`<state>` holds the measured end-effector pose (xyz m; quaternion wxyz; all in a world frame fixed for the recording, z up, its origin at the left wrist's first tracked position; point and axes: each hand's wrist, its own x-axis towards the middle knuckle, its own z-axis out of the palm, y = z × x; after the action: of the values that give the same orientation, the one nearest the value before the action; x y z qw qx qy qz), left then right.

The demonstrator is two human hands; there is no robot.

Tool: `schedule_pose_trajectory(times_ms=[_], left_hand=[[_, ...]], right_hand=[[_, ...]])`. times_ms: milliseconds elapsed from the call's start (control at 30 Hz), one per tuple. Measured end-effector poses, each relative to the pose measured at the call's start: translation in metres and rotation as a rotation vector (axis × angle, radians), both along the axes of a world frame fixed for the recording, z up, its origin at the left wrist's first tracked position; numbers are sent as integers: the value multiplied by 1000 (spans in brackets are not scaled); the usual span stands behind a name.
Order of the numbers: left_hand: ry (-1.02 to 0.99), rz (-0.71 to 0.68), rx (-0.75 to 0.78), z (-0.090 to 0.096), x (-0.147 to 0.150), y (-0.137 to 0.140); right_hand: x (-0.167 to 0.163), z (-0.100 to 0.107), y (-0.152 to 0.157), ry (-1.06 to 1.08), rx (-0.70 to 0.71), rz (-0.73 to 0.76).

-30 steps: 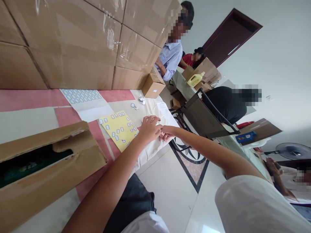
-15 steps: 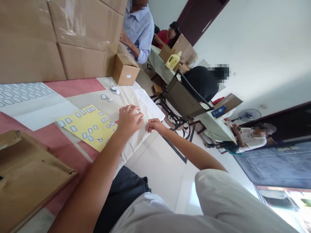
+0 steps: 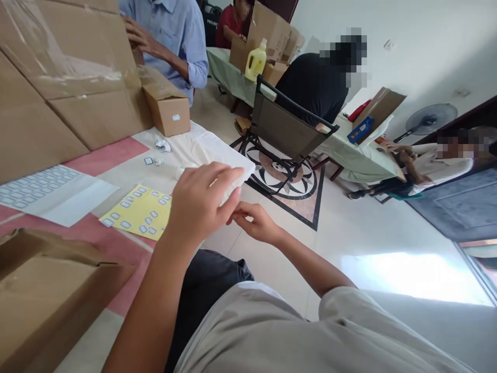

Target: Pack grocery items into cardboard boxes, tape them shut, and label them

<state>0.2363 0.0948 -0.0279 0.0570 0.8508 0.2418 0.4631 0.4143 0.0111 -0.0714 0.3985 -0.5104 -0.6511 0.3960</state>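
Observation:
My left hand (image 3: 200,199) is over the table's near edge, its fingers bent and the thumb apart from the index finger. No object shows in it. Its thumb tip meets or overlaps the fingertips of my right hand (image 3: 256,223), which is closed in a pinch; whatever those fingers may hold is too small or hidden. Left of my left hand lies a yellow sheet (image 3: 135,210) with several blue-rimmed labels, partly covered by that hand. Beyond it are a loose blue-rimmed label (image 3: 149,161) and crumpled white scraps (image 3: 163,145).
A white label sheet (image 3: 89,199) lies farther left. An open cardboard box (image 3: 58,305) stands at the near left, stacked cartons (image 3: 93,116) behind. A small carton (image 3: 171,114) sits near a person in a blue shirt (image 3: 176,41). A chair (image 3: 291,124) stands across the floor.
The camera view has turned and shifted, so the room sits differently in the picture. My hands have come closer together, and my left hand appears larger and nearer.

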Motion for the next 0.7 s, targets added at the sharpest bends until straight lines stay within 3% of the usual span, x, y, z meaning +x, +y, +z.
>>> schedule_pose_trajectory(times_ms=[100,200,300,400,600,700], left_hand=[[-63,43,-53,-8,-24,-27],[-121,65,-258,-27,-47,-64],[-355,143,-388,-49,-66,-104],[-513,256,-414,-66,-89,-135],[-422,585,-387,-69,-137,-169],[-419,736,-287,-68,-141,-173]], right_hand=[[-15,14,-6,50,78,33],[-40,19,-15,34,113,137],[-69,16,-21,43,95,288],[-99,10,-20,89,64,377],[-149,7,-16,40,156,581],[-170,3,-16,140,-2,625]])
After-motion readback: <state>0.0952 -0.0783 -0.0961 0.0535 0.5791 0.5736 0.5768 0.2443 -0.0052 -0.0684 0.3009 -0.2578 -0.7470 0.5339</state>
